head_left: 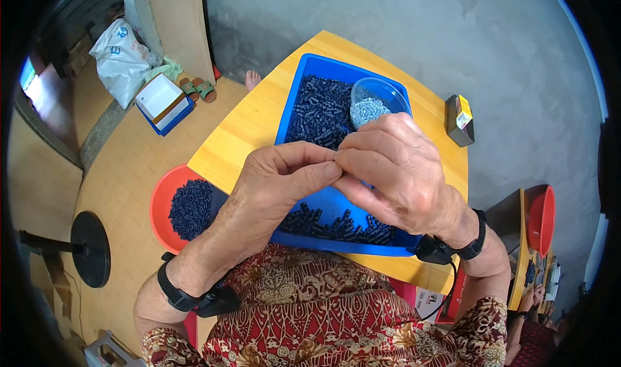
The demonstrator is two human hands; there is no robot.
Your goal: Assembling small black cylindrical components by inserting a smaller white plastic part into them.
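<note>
My left hand (255,189) and my right hand (404,173) meet above a blue plastic tray (331,206). Thumb and forefinger of each are pressed together, tip to tip with the other hand. Whatever lies in the two pinches is hidden or too small to make out. Small black cylindrical parts (318,105) heap up in the far side of the tray, and more loose black pieces (343,228) lie along its near side. Behind my right hand, a clear round tub (380,90) holds tiny silvery metal pieces (369,110). Part of the tray is covered by my hands.
The tray rests on a yellow wooden table (242,128). An orange-red basin (158,199) of black parts stands left. A small dark box (460,131) sits by the table's right edge. Further left are a white sack (121,63) and slippers (198,89). Another person's arm (517,331) shows lower right.
</note>
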